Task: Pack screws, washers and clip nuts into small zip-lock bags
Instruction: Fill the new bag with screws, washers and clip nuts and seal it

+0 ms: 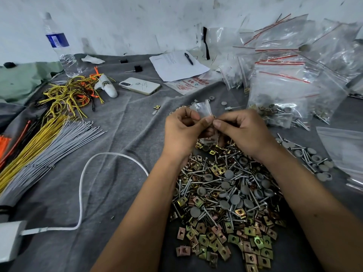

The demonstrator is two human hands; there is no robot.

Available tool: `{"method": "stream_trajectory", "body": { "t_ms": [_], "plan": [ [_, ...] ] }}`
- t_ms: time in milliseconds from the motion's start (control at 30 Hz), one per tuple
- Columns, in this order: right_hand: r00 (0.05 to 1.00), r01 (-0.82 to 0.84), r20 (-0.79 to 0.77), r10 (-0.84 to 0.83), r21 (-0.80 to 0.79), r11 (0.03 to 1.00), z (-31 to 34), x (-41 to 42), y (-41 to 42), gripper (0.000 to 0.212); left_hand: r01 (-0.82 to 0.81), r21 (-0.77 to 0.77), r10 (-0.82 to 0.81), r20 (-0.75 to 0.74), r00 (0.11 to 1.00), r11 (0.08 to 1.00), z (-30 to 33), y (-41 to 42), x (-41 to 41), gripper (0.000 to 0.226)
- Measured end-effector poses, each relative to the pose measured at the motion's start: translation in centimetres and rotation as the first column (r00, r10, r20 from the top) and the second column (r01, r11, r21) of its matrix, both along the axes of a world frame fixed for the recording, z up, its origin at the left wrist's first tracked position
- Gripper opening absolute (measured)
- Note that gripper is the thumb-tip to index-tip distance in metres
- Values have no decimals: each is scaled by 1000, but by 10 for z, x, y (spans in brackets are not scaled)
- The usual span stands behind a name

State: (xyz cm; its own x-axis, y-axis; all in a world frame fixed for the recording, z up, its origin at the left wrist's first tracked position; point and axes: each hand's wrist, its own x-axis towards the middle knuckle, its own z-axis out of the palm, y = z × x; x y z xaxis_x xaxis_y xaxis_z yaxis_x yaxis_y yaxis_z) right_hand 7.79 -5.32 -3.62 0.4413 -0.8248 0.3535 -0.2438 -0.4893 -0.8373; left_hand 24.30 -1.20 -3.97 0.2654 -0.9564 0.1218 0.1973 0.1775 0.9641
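A small clear zip-lock bag is held up over the grey cloth between both hands. My left hand pinches its left side with thumb and curled fingers. My right hand pinches the right side at the thumb tip. The bag's lower part hangs between the hands with a few small metal pieces inside. Below the hands lies a big loose pile of screws, grey washers and brass-coloured clip nuts.
Filled zip-lock bags are heaped at the right. Loose screws and washers lie beside them. Yellow and grey cable ties, a phone, a water bottle, paper with a pen and a white cable lie to the left.
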Motion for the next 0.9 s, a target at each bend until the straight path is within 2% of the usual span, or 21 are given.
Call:
{"method": "stream_trajectory", "body": {
  "t_ms": [200, 300, 333, 400, 533, 667, 833, 900],
  "plan": [
    [991, 42, -120, -52, -87, 995, 1, -1, 2, 23, -26, -3, 26, -33, 999, 1000, 1, 2, 0, 23],
    [972, 2, -232, -42, -171, 985, 1, 2, 7, 23, -60, -11, 61, 74, 995, 998, 2, 2, 1, 24],
    [965, 5, -257, -57, -199, 980, 1, 3, 8, 18, -69, -8, 69, 134, 989, 998, 2, 2, 1, 24],
    [960, 8, -271, -71, -228, 974, 2, 4, 8, 21, -76, 2, 74, 224, 972, 997, 2, 2, 1, 24],
    [957, -27, -288, -28, -184, 983, 2, 1, 7, 26, -66, 5, 63, 224, 973, 998, 4, 3, 3, 26],
    [969, -2, -244, -39, -163, 987, 1, 0, 6, 38, -1, -5, 2, 199, 980, 1000, 4, 4, 3, 21],
    [992, 74, -97, -79, -53, 996, 1, -1, 2, 35, 25, -7, -25, 20, 999, 1000, 7, 3, 6, 20],
    [994, 103, -33, -105, -59, 993, 2, -2, 2, 31, -18, -3, 18, 82, 996, 1000, 7, 2, 8, 20]
  ]
}}
